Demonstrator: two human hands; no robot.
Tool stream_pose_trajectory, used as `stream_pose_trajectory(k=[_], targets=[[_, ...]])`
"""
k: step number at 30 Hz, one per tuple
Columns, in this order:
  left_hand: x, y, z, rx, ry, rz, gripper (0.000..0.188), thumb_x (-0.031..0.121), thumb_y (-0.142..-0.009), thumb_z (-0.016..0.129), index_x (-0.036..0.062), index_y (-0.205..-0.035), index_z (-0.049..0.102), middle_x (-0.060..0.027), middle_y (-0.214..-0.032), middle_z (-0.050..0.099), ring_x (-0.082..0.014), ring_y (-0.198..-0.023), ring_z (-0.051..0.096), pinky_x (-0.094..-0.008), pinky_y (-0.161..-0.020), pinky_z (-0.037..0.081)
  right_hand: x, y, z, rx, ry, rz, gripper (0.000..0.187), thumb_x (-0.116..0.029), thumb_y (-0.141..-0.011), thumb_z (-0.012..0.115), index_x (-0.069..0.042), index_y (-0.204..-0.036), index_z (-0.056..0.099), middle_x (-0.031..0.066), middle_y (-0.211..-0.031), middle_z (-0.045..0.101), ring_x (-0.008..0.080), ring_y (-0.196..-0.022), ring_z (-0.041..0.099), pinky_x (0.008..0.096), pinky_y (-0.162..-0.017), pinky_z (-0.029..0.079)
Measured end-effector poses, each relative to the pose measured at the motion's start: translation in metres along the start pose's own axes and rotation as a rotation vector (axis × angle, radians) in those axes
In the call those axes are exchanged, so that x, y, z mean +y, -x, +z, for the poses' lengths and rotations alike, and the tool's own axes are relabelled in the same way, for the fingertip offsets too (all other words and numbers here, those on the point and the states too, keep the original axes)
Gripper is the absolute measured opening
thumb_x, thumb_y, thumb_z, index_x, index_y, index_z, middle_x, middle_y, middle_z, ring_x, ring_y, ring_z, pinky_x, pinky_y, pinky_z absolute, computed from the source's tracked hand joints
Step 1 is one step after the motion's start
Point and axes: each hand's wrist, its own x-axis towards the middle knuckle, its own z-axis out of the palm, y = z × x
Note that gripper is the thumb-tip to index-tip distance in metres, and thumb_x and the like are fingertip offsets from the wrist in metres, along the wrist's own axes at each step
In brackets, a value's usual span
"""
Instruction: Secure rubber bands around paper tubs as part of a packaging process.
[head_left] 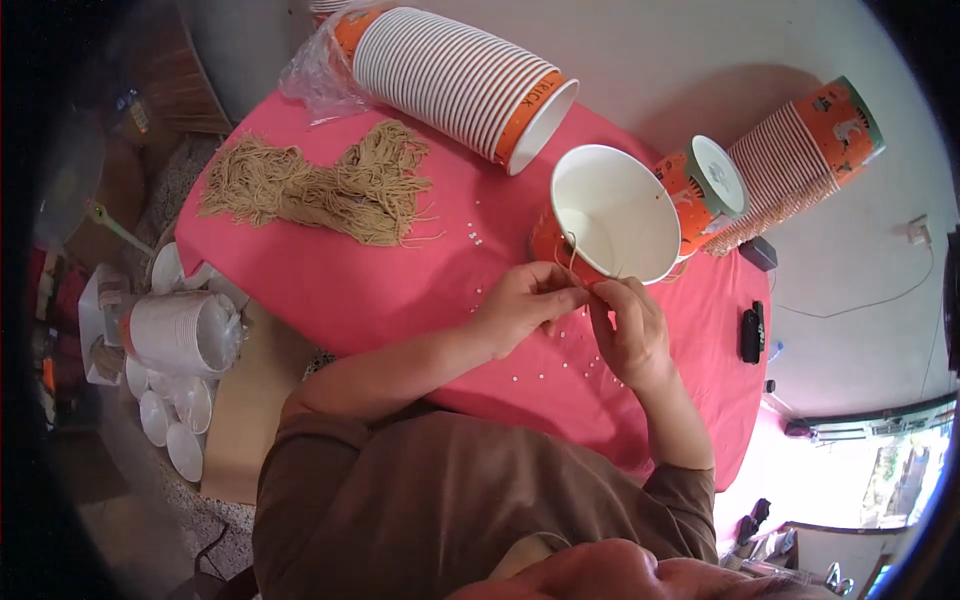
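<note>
A large orange paper bucket with a white inside (625,215) stands open on the pink-covered table. At its near rim, both my hands pinch a thin tan cord (572,247), which loops over the bucket's edge. My left hand (530,305) has thumb and forefinger closed on the cord, close to the bucket's wall. Just beside it, my right hand (630,328) is closed with its fingertips together on the same cord. The exact knot or end between the fingertips is too small to make out.
Tan cords (325,190) lie bundled at the table's left. A long stack of buckets (460,80) lies behind, partly in plastic. More stacked buckets (785,155) lean at right, beside an upturned one (715,180). Small white beads (541,377) dot the cloth. Wrapped white buckets (180,330) sit lower left.
</note>
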Motion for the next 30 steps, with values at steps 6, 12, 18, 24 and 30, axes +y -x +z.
stream_pose_trajectory(k=[6, 12, 18, 24, 30], targets=[[-0.005, -0.001, 0.004, 0.016, 0.085, 0.031, 0.011, 0.016, -0.093, 0.059, 0.0057, -0.096, 0.058, 0.0007, -0.079, 0.055, -0.0072, -0.066, 0.051, -0.0232, -0.052, 0.042, -0.008, -0.011, -0.005, -0.061, 0.012, -0.001, 0.036, 0.008, -0.069, 0.061, 0.005, -0.104, 0.055, 0.0166, -0.087, 0.061, 0.0313, -0.075, 0.06, 0.0373, -0.066, 0.05], [0.003, -0.007, 0.012, 0.262, 0.268, -0.073, 0.007, 0.016, -0.091, 0.06, 0.0114, -0.092, 0.056, 0.0027, -0.076, 0.053, -0.0067, -0.061, 0.045, -0.021, -0.049, 0.035, -0.004, -0.011, -0.01, -0.135, -0.008, 0.041, 0.035, 0.008, -0.068, 0.058, 0.003, -0.102, 0.057, 0.0148, -0.089, 0.061, 0.0319, -0.082, 0.059, 0.0381, -0.07, 0.05], [0.023, -0.024, -0.026, 0.218, 0.351, 0.032, 0.009, 0.016, -0.089, 0.064, 0.0098, -0.089, 0.057, 0.0047, -0.07, 0.048, -0.0044, -0.059, 0.043, -0.0205, -0.047, 0.03, 0.014, -0.002, -0.03, -0.147, -0.001, 0.059, 0.029, 0.009, -0.066, 0.058, 0.0, -0.094, 0.057, 0.0132, -0.087, 0.061, 0.032, -0.079, 0.057, 0.0394, -0.068, 0.049], [0.031, -0.033, -0.033, 0.091, 0.072, -0.051, 0.011, 0.017, -0.09, 0.063, 0.0063, -0.091, 0.059, 0.0033, -0.071, 0.053, -0.0043, -0.058, 0.044, -0.021, -0.048, 0.034, 0.021, 0.01, -0.025, -0.129, 0.236, 0.247, 0.031, 0.001, -0.075, 0.062, -0.002, -0.105, 0.056, 0.0128, -0.078, 0.06, 0.0303, -0.068, 0.059, 0.0399, -0.058, 0.049], [0.023, -0.036, -0.026, 0.016, -0.374, 0.229, 0.015, 0.017, -0.093, 0.058, 0.0032, -0.09, 0.06, 0.0003, -0.075, 0.057, -0.0051, -0.058, 0.05, -0.0207, -0.049, 0.039, 0.003, -0.003, 0.006, -0.222, 0.147, 0.271, 0.027, -0.005, -0.079, 0.067, -0.005, -0.106, 0.06, 0.0124, -0.078, 0.064, 0.027, -0.065, 0.064, 0.037, -0.054, 0.049]])
